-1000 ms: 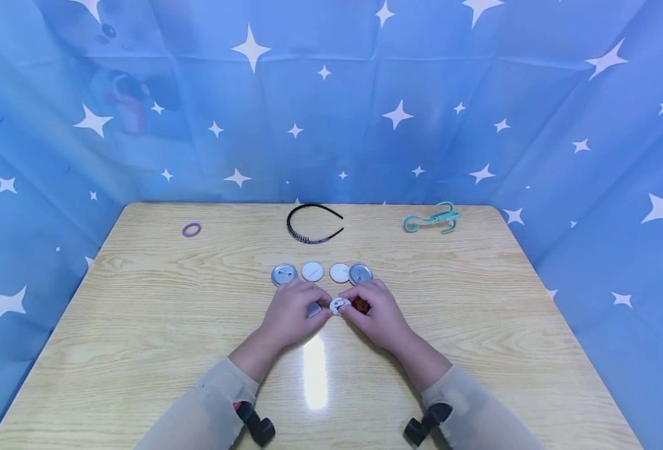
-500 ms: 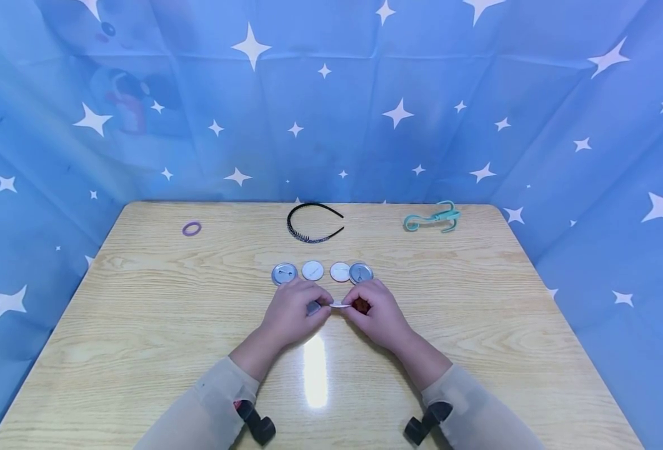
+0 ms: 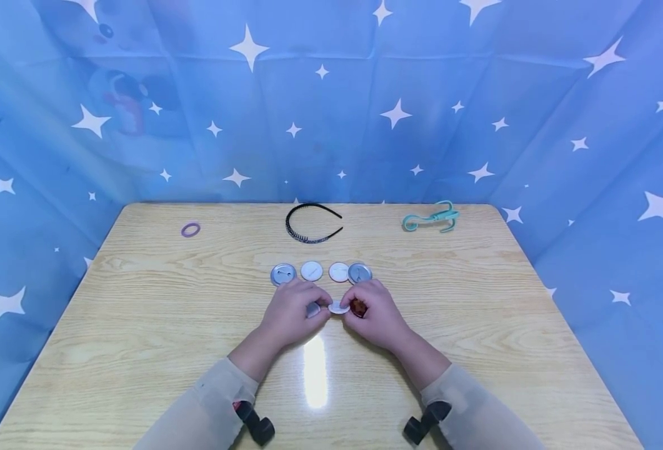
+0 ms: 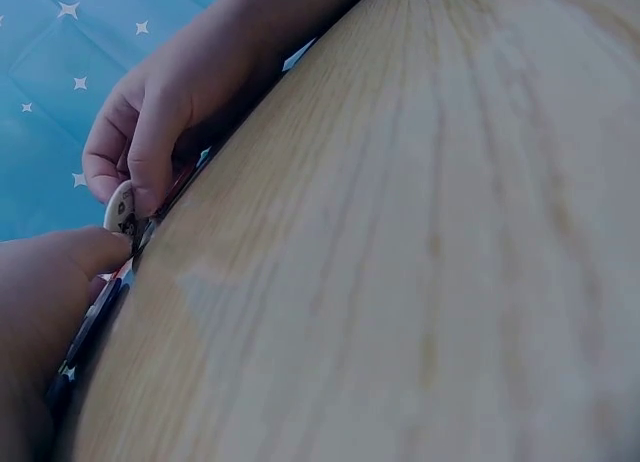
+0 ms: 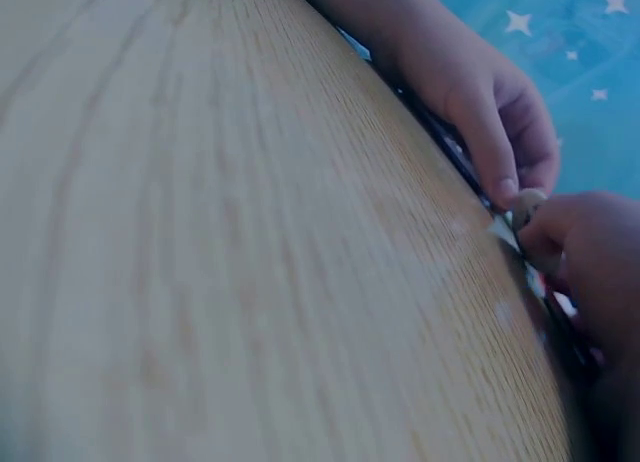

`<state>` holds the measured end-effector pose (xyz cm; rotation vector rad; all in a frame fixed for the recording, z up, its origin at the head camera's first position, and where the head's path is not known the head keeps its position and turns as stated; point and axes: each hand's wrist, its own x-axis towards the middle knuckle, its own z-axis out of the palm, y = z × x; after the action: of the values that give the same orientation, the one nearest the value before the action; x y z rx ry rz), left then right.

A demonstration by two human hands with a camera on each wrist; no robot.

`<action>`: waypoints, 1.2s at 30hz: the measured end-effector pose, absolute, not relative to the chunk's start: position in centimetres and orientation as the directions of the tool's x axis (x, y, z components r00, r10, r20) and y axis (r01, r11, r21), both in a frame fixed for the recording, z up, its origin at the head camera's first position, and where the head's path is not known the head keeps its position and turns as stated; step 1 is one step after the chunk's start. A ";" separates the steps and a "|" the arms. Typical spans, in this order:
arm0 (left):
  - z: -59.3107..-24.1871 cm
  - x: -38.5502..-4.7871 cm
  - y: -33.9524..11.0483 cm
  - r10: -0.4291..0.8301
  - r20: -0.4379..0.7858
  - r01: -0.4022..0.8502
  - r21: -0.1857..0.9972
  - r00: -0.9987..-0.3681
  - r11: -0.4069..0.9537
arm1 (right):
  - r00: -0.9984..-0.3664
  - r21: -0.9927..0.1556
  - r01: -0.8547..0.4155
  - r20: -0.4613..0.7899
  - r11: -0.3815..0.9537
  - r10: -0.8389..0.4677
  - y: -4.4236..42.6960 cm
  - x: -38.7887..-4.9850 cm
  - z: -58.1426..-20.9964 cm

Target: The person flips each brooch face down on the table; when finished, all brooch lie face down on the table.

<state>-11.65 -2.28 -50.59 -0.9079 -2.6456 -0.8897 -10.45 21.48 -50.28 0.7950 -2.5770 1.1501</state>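
Between my hands is a small round pin badge (image 3: 338, 307), its whitish side up in the head view. In the left wrist view, dark print shows on the same badge (image 4: 121, 208). My left hand (image 3: 297, 311) pinches its left edge with thumb and fingers. On the opposite edge, the thumb and fingers of my right hand (image 3: 377, 315) pinch it too. A silver badge (image 3: 313, 309) lies partly hidden under my left hand, and a brown badge (image 3: 358, 307) partly under my right. Beyond them is a row of badges, including a silver one (image 3: 283, 274) with its pin showing.
Two white badges (image 3: 311, 270) and another silver badge (image 3: 359, 272) complete the row. Along the back of the wooden table (image 3: 140, 325) lie a purple ring (image 3: 190, 229), a black toothed headband (image 3: 300, 236) and a turquoise claw-like clip (image 3: 432, 217).
The pinched badge has turned in place, from its printed face showing, through edge-on, to its whitish side up. The right fingers have shifted slightly, uncovering more of the brown badge.
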 end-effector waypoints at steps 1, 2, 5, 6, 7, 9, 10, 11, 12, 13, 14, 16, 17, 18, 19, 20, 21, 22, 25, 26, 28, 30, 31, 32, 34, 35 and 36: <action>-50.6 -11.6 -2.3 0.492 0.364 0.612 0.476 -0.791 0.632 | -0.832 -0.623 -0.554 0.390 0.552 -0.395 21.5 -10.4 -50.3; -50.6 -11.6 -2.3 0.495 0.358 0.611 0.473 -0.792 0.635 | -0.831 -0.622 -0.555 0.386 0.553 -0.400 21.5 -10.4 -50.3; -50.6 -11.6 -2.4 0.505 0.344 0.611 0.463 -0.792 0.642 | -0.836 -0.619 -0.546 0.364 0.564 -0.410 21.4 -10.3 -50.3; -50.6 -11.6 -2.4 0.507 0.338 0.610 0.462 -0.793 0.644 | -0.839 -0.618 -0.542 0.354 0.570 -0.413 21.4 -10.3 -50.3; -50.6 -11.6 -2.4 0.510 0.335 0.609 0.460 -0.793 0.645 | -0.842 -0.617 -0.536 0.344 0.576 -0.415 21.4 -10.3 -50.3; -50.6 -11.5 -2.5 0.514 0.330 0.610 0.459 -0.792 0.646 | -0.848 -0.617 -0.525 0.326 0.586 -0.418 21.4 -10.2 -50.2; -50.6 -11.5 -2.5 0.516 0.331 0.612 0.459 -0.790 0.644 | -0.850 -0.616 -0.522 0.320 0.589 -0.418 21.3 -10.2 -50.2; -50.5 -11.5 -2.5 0.517 0.330 0.612 0.460 -0.790 0.643 | -0.852 -0.616 -0.520 0.317 0.592 -0.417 21.3 -10.2 -50.2; -50.5 -11.5 -2.5 0.517 0.334 0.615 0.458 -0.788 0.642 | -0.853 -0.615 -0.518 0.316 0.595 -0.416 21.3 -10.2 -50.2; -50.5 -11.5 -2.5 0.519 0.343 0.622 0.453 -0.783 0.639 | -0.853 -0.614 -0.517 0.316 0.596 -0.415 21.3 -10.2 -50.1; -50.4 -11.5 -2.5 0.521 0.350 0.627 0.448 -0.779 0.637 | -0.854 -0.613 -0.517 0.318 0.597 -0.413 21.3 -10.2 -50.1; -50.5 -11.5 -2.5 0.522 0.368 0.639 0.434 -0.769 0.635 | -0.854 -0.611 -0.518 0.325 0.599 -0.407 21.3 -10.3 -50.1; -50.5 -11.6 -2.5 0.523 0.375 0.643 0.427 -0.765 0.635 | -0.854 -0.611 -0.518 0.329 0.599 -0.404 21.3 -10.3 -50.1; -50.5 -11.6 -2.4 0.526 0.382 0.649 0.421 -0.760 0.633 | -0.854 -0.609 -0.518 0.331 0.600 -0.402 21.3 -10.3 -50.1; -50.5 -11.6 -2.4 0.528 0.386 0.654 0.417 -0.756 0.631 | -0.855 -0.609 -0.517 0.332 0.601 -0.399 21.3 -10.3 -50.1; -50.5 -11.6 -2.4 0.530 0.386 0.656 0.415 -0.754 0.630 | -0.857 -0.611 -0.514 0.332 0.602 -0.395 21.3 -10.3 -50.1; -50.5 -11.7 -2.4 0.533 0.384 0.656 0.416 -0.754 0.630 | -0.858 -0.614 -0.512 0.332 0.601 -0.391 21.3 -10.4 -50.1; -50.5 -11.7 -2.4 0.535 0.380 0.656 0.419 -0.755 0.628 | -0.863 -0.622 -0.504 0.331 0.599 -0.383 21.3 -10.4 -50.1; -50.4 -11.8 -2.2 0.543 0.362 0.652 0.424 -0.758 0.628 | -0.894 -0.688 -0.447 0.327 0.572 -0.306 21.4 -10.4 -50.1; -50.4 -11.9 -2.1 0.545 0.361 0.654 0.422 -0.756 0.628 | -0.906 -0.714 -0.423 0.328 0.558 -0.268 21.4 -10.4 -50.1; -50.3 -12.1 -1.9 0.554 0.364 0.663 0.418 -0.749 0.621 | -0.924 -0.759 -0.381 0.332 0.528 -0.189 21.4 -10.4 -50.0; -50.3 -12.3 -1.7 0.561 0.375 0.675 0.414 -0.738 0.611 | -0.931 -0.782 -0.358 0.338 0.510 -0.135 21.4 -10.4 -50.0; -50.2 -12.5 -1.6 0.564 0.382 0.681 0.411 -0.732 0.606 | -0.932 -0.786 -0.356 0.341 0.505 -0.125 21.3 -10.4 -50.0; -50.2 -12.5 -1.5 0.566 0.388 0.686 0.409 -0.728 0.602 | -0.932 -0.789 -0.355 0.342 0.501 -0.121 21.3 -10.4 -50.1; -50.2 -12.6 -1.4 0.568 0.387 0.687 0.409 -0.727 0.601 | -0.933 -0.791 -0.352 0.338 0.500 -0.122 21.2 -10.4 -50.1; -50.2 -12.7 -1.4 0.568 0.386 0.686 0.409 -0.727 0.601 | -0.935 -0.791 -0.349 0.334 0.502 -0.123 21.2 -10.4 -50.1; -50.2 -12.7 -1.4 0.568 0.384 0.686 0.409 -0.728 0.602 | -0.935 -0.791 -0.347 0.333 0.504 -0.122 21.2 -10.3 -50.1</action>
<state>-12.72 -1.36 -50.19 -1.0386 -2.6148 -0.8025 -10.34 21.15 -50.11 0.3998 -2.5142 1.4021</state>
